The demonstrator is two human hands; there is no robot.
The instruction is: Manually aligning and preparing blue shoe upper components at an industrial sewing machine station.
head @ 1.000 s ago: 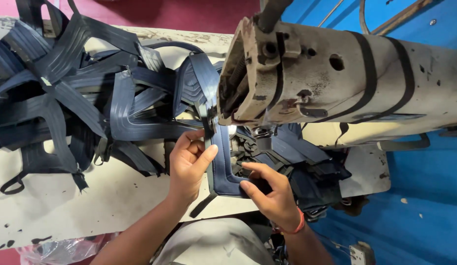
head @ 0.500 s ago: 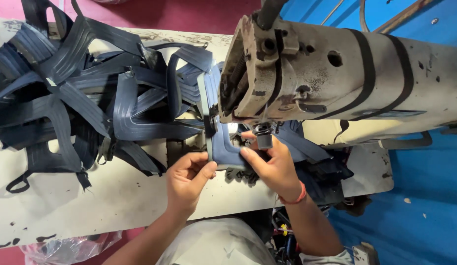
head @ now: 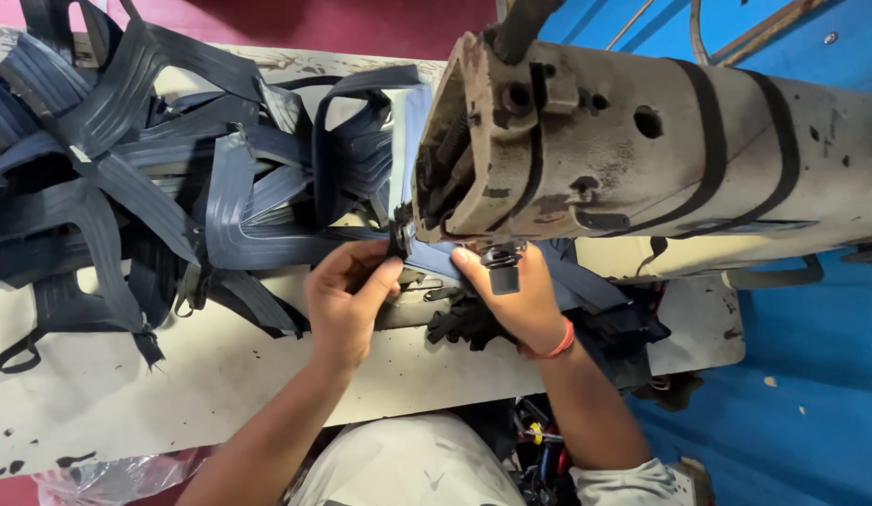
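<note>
A worn, rusty cream sewing machine (head: 633,150) lies across the top right, its needle end over the table. My left hand (head: 347,300) pinches a dark blue strap piece (head: 426,258) just left of the needle area. My right hand (head: 511,300), with a red band on the wrist, presses the same blue piece flat under the machine head. The needle and presser foot are mostly hidden by the machine's end.
A big tangled heap of dark blue straps (head: 126,178) covers the left of the stained cream table (head: 173,394). More dark pieces (head: 633,328) lie under the machine arm at right. Crumpled clear plastic (head: 108,478) sits at the bottom left. The floor at right is blue.
Both hands have moved up toward the needle end of the machine. The blue piece now lies under the machine head, with my right hand flat on it.
</note>
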